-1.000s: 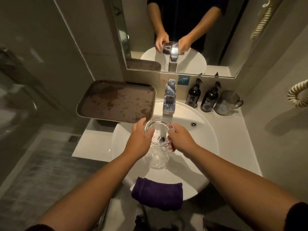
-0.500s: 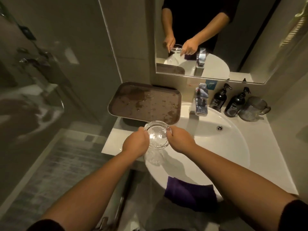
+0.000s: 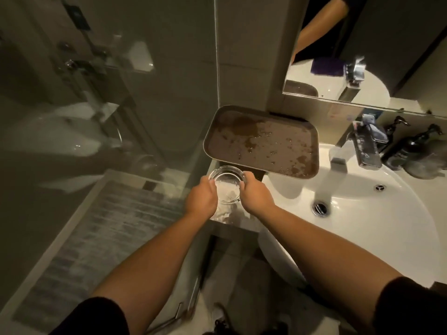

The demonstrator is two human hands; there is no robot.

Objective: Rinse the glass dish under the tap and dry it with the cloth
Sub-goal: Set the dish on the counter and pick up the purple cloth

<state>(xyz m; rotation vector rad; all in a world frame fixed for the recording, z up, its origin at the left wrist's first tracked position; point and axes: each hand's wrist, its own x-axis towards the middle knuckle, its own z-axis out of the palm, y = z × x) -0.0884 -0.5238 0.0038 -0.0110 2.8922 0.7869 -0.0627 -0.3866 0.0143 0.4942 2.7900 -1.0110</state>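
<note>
A round clear glass dish is held between my left hand and my right hand, one on each side of its rim. It hangs over the left end of the white counter, left of the basin and in front of the brown tray. The tap stands at the back of the basin, well to the right of the dish. The purple cloth shows only as a reflection in the mirror; the cloth itself is out of view.
A wet brown tray sits on the counter just behind the dish. Dark pump bottles stand right of the tap. The basin drain is open. A glass shower partition fills the left; a grey floor mat lies below.
Both hands carried the dish out from under the tap and leftward, past the basin's edge to the counter's left end. The view swung left, and the purple cloth dropped out of sight.
</note>
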